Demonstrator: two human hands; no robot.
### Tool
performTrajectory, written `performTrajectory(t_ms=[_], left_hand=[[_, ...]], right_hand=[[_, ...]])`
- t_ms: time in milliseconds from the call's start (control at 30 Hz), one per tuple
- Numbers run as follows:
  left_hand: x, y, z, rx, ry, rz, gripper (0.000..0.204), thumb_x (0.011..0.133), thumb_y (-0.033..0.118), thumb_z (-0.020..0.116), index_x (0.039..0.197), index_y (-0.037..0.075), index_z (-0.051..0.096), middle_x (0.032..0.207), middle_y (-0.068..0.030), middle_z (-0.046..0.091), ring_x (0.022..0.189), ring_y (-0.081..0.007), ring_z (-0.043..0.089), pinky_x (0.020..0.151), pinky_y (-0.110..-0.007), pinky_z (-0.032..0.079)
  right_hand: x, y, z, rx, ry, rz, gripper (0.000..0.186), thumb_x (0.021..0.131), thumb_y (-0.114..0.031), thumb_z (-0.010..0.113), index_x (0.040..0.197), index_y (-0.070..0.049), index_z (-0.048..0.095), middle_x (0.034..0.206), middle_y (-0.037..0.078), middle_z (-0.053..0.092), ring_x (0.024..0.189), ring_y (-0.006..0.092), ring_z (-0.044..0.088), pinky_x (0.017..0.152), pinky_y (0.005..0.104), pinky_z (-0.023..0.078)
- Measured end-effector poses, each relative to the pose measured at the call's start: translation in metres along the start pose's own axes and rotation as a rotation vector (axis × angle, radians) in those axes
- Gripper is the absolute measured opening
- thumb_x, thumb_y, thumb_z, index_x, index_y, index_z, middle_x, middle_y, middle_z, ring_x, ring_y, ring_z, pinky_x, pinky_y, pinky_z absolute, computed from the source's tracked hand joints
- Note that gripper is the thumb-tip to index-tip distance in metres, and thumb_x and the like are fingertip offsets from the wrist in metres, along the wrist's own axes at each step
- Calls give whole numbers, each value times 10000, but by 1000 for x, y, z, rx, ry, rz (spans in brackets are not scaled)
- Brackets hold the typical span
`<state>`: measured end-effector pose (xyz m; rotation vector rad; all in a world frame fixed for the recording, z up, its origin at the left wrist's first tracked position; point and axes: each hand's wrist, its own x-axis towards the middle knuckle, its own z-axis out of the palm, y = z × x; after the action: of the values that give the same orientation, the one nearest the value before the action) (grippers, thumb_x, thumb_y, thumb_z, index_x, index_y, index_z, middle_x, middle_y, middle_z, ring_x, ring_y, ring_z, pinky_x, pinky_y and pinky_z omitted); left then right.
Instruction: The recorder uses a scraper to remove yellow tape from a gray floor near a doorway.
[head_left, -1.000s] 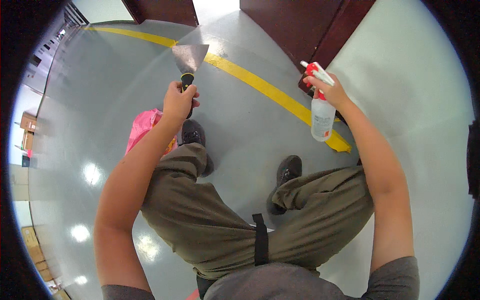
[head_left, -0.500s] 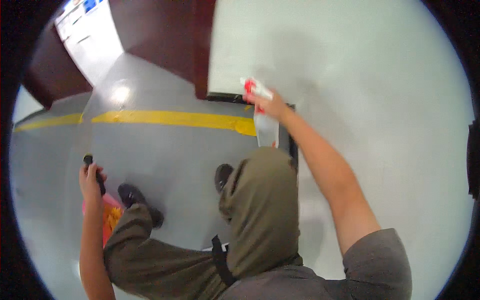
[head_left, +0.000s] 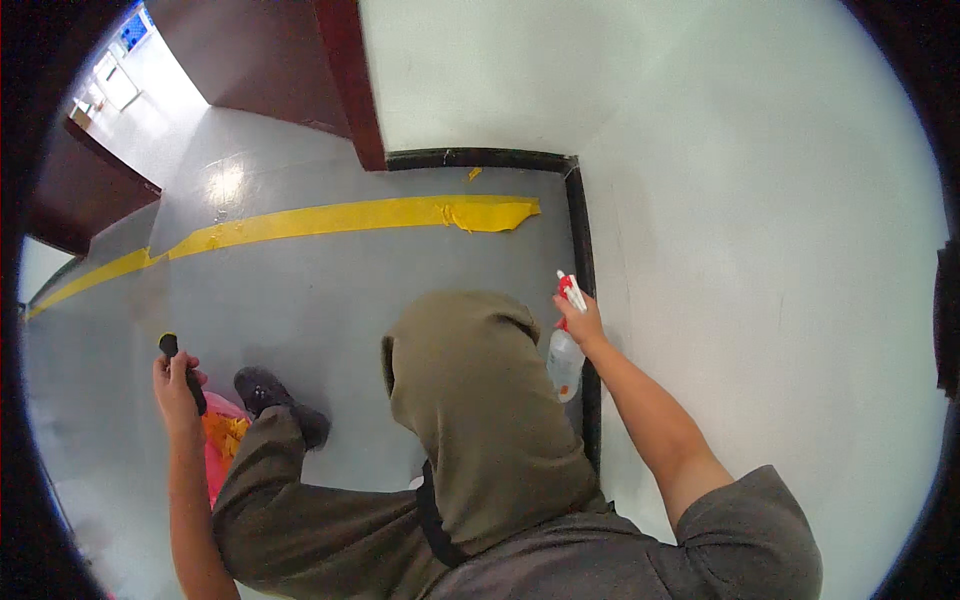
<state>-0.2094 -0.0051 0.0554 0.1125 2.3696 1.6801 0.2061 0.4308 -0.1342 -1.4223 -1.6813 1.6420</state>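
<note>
My right hand [head_left: 583,324] grips a clear spray bottle [head_left: 565,362] by its red and white trigger head, close to the wall's black skirting. The bottle is upright, with its nozzle facing away from me. On the far left, my left hand [head_left: 178,388] is closed around a black-handled tool [head_left: 193,385] with a yellow end; its exact kind is unclear. Ahead, a strip of yellow floor tape [head_left: 340,218] crosses the grey floor, its right end wrinkled and wider. A small yellow scrap [head_left: 475,174] lies beyond that end.
A pink bag [head_left: 214,455] holding crumpled yellow pieces stands beside my left leg. The white wall [head_left: 740,250] with black skirting [head_left: 582,230] runs along my right and meets another wall ahead. Dark red doors [head_left: 250,60] flank an opening at the upper left.
My right hand has brought the spray bottle back from near the tape's right end toward me, beside my raised knee. The left hand still holds the tool, nearly in place. The view has shifted.
</note>
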Motion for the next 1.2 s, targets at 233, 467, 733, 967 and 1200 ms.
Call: performTrajectory(t_ms=[233, 467, 733, 967, 1200], left_hand=[[-9, 8, 13, 19, -32, 41, 247, 870, 218, 572, 996, 27, 480, 770, -58, 546, 584, -119, 526, 546, -257, 440], [-15, 15, 4, 9, -11, 31, 306, 852, 193, 571, 1061, 2, 455, 797, -84, 580, 590, -147, 549, 556, -271, 455], [-18, 34, 16, -1, 22, 2, 395, 850, 207, 577, 1123, -39, 433, 816, -91, 595, 604, -140, 561, 580, -261, 453], [-20, 31, -7, -77, 41, -2, 408, 832, 204, 590, 1115, -45, 433, 817, -105, 596, 620, -143, 576, 590, -265, 464], [-25, 51, -3, -116, 126, 5, 430, 817, 188, 591, 1125, -61, 423, 831, -119, 604, 623, -142, 586, 596, -265, 467]], right_hand=[[17, -22, 12, -28, 79, -51, 237, 827, -240, 635, 920, -24, 611, 705, 54, 584, 475, 110, 521, 441, 254, 427], [16, -50, 39, -54, -141, -113, 223, 830, -239, 621, 905, -30, 600, 713, 29, 569, 503, 123, 542, 470, 262, 447], [59, -70, 94, -441, -340, -452, 256, 811, -275, 629, 926, -47, 618, 652, 55, 576, 578, 156, 561, 551, 329, 429], [44, -113, 143, -338, -362, -285, 257, 825, -262, 630, 937, -32, 606, 667, 38, 579, 496, 134, 570, 457, 277, 451], [21, -167, 197, -210, -561, -425, 223, 877, -216, 593, 1011, -38, 603, 756, 16, 567, 591, 91, 537, 536, 245, 474]])
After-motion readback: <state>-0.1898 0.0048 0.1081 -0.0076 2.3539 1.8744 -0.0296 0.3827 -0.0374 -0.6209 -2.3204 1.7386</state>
